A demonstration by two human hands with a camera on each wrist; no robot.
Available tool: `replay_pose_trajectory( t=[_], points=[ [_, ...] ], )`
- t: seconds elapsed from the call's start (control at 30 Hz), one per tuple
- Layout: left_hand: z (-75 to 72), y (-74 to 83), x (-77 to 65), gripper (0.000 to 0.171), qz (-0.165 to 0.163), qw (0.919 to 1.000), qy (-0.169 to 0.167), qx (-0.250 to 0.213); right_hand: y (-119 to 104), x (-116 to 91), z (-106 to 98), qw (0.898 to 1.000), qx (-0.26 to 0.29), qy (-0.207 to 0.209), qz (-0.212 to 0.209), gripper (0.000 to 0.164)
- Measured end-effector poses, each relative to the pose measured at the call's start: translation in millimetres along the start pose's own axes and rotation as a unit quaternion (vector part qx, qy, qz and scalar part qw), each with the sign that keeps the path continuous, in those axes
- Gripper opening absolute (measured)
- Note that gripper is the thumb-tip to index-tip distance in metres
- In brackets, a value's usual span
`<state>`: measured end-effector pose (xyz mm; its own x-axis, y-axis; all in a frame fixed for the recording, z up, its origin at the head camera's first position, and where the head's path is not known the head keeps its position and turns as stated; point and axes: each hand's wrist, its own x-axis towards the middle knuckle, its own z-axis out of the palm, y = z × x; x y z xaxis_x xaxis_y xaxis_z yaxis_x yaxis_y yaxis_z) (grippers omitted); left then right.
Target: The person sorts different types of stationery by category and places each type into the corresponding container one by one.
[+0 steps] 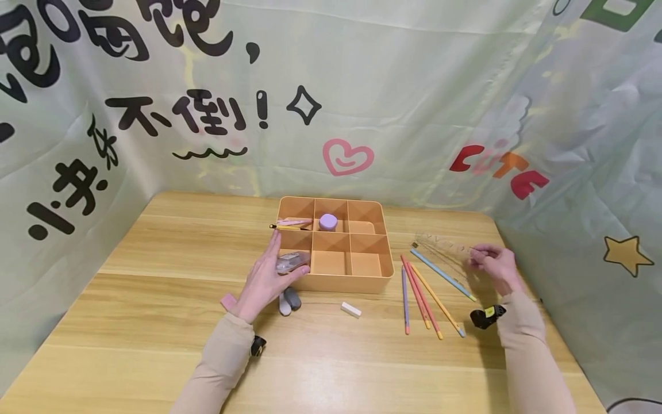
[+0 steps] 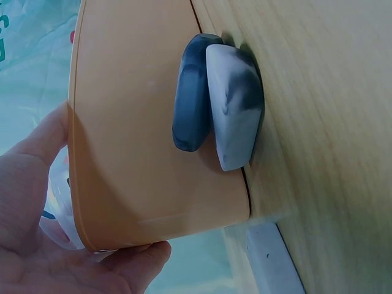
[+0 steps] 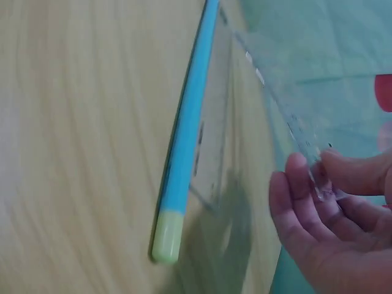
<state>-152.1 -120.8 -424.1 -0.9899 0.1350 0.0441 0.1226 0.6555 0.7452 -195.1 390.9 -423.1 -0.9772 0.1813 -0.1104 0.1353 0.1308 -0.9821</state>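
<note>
An orange organizer box (image 1: 338, 283) with several compartments stands at the middle of the table. My left hand (image 1: 264, 282) holds its front left corner, thumb over the front rim and fingers along the left wall. A clear-wrapped item (image 1: 292, 262) lies in the front left compartment beside the thumb. At the right, my right hand (image 1: 493, 265) pinches one end of a clear ruler (image 3: 285, 119) between thumb and fingers. The ruler slants up off the table. A blue pencil (image 3: 190, 128) with a pale green end lies beside it.
Pens (image 1: 293, 222) fill part of the back left compartment; a purple round item (image 1: 328, 222) sits back middle. Several coloured pencils (image 1: 421, 293) lie right of the box. A white eraser (image 1: 351, 310), a dark grey oval piece (image 2: 195, 92), a whitish one (image 2: 233, 110) and a pink piece (image 1: 228, 301) lie in front.
</note>
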Motion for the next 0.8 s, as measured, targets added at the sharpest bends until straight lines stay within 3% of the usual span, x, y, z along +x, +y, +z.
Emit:
replay_pose_trajectory(
  t=[0.17, 0.37, 0.6, 0.67, 0.8],
  points=[
    [-0.1, 0.7, 0.2, 0.111, 0.001, 1.0, -0.001, -0.003, -5, -6, 8, 0.988, 0.138, 0.059, -0.03, 0.022],
    [-0.2, 0.7, 0.2, 0.111, 0.002, 1.0, 0.003, -0.001, -15, -12, 23, 0.954, 0.278, 0.095, -0.068, 0.012],
    [0.2, 1.0, 0.0, 0.111, 0.003, 1.0, 0.004, -0.001, -31, -17, 38, 0.92, 0.356, 0.13, -0.097, 0.011],
    [0.2, 0.9, 0.0, 0.111, 0.002, 1.0, 0.004, -0.001, -36, -17, 42, 0.914, 0.365, 0.142, -0.102, 0.01],
    [0.2, 0.6, 0.1, 0.111, 0.003, 1.0, 0.002, 0.0, -45, -17, 52, 0.911, 0.362, 0.151, -0.123, 0.011]
  ],
)
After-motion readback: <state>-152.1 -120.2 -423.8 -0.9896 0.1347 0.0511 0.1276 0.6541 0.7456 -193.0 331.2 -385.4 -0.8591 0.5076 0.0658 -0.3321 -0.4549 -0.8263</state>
